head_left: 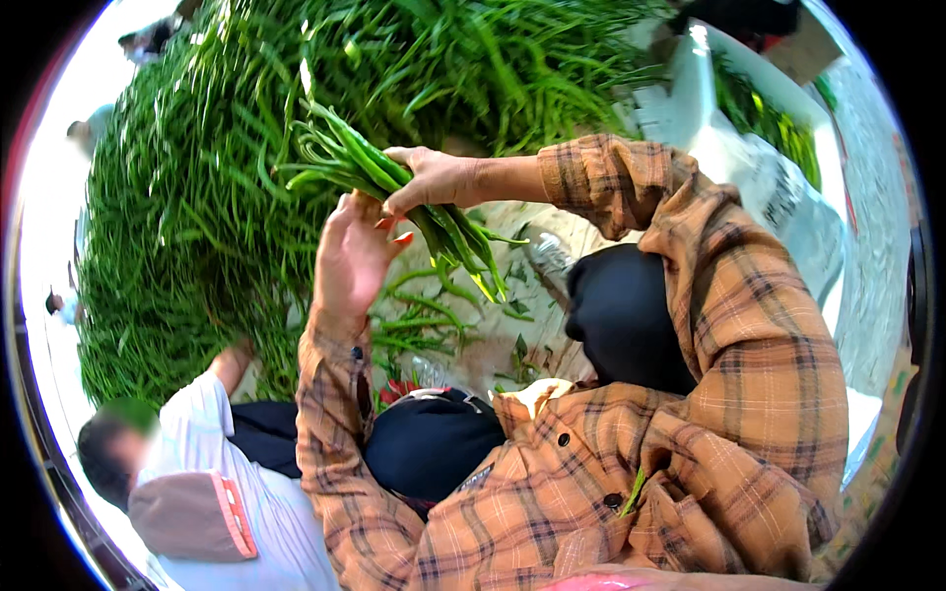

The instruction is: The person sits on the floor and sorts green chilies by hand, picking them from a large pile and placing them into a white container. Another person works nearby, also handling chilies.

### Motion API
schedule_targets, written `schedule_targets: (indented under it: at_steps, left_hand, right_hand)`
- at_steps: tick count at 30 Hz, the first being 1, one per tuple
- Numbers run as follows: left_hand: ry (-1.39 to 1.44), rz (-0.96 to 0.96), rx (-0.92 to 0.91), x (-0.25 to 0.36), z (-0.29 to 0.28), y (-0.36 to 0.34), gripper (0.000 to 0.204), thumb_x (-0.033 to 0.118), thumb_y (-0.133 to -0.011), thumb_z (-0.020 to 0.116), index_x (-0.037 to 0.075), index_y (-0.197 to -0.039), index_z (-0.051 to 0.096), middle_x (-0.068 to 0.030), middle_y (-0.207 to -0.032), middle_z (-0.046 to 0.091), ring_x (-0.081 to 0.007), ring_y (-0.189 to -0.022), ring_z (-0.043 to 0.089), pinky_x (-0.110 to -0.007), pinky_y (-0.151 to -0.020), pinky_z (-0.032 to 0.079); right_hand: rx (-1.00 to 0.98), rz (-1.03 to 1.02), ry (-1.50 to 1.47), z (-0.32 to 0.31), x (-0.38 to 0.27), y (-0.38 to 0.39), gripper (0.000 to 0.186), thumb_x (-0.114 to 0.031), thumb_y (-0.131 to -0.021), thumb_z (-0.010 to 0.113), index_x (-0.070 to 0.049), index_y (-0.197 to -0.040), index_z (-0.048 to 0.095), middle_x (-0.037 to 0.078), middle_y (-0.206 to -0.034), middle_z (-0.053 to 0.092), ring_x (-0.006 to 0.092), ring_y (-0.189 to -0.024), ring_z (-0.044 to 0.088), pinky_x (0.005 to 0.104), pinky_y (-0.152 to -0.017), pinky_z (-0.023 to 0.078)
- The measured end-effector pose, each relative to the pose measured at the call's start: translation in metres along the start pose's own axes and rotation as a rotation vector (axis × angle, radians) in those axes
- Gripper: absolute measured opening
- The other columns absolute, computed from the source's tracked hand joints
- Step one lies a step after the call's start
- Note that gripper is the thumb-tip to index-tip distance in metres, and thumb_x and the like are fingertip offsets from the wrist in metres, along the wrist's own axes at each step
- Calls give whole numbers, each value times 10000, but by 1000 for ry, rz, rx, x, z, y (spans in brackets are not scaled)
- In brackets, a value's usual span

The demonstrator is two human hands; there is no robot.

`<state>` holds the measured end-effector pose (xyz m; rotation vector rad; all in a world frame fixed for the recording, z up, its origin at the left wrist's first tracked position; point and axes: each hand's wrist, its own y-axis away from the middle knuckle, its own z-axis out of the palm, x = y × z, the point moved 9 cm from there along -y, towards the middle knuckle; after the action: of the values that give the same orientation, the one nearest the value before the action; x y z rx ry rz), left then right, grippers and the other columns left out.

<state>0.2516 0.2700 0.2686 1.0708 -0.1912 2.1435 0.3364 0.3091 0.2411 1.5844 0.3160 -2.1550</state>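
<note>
A bunch of long green chili peppers [370, 167] is held up over the ground in front of me. My right hand [434, 180] is closed around its middle, with tips sticking out on both sides. My left hand [351, 258] is raised just below the bunch, palm showing and fingers apart. Its fingertips come up close to the peppers; whether they touch cannot be made out. Beyond both hands spreads a large heap of the same green peppers [197, 197].
Loose peppers [424, 320] lie on the pale ground between my dark-clad knees. At the right stands a white foam box [705, 89] with peppers and plastic lining. A person in a white shirt [222, 483] sits close at my left, an arm reaching to the heap. Others appear farther left.
</note>
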Motion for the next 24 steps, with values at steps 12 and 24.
schedule_targets:
  at_steps: [12,24]
  left_hand:
    - [-599,-389,55,-151,91,13,385,272,-948,522,30,-1248,507,-107,-1197,580,-224,-979,614,-358,-864,499]
    - [-974,-107,-46,-127,160,-31,280,180,-955,505,22,-1180,560,-75,-1156,579,-176,-927,605,-283,-829,471]
  right_hand:
    - [512,-470,601,-210,-241,468,505,-239,-751,726,-12,-1162,540,103,-1018,627,153,-881,614,299,-807,522]
    - [834,353,595,-231,-30,756,705,-183,-656,730,-7,-1290,476,77,-1026,610,152,-932,554,283,-844,458]
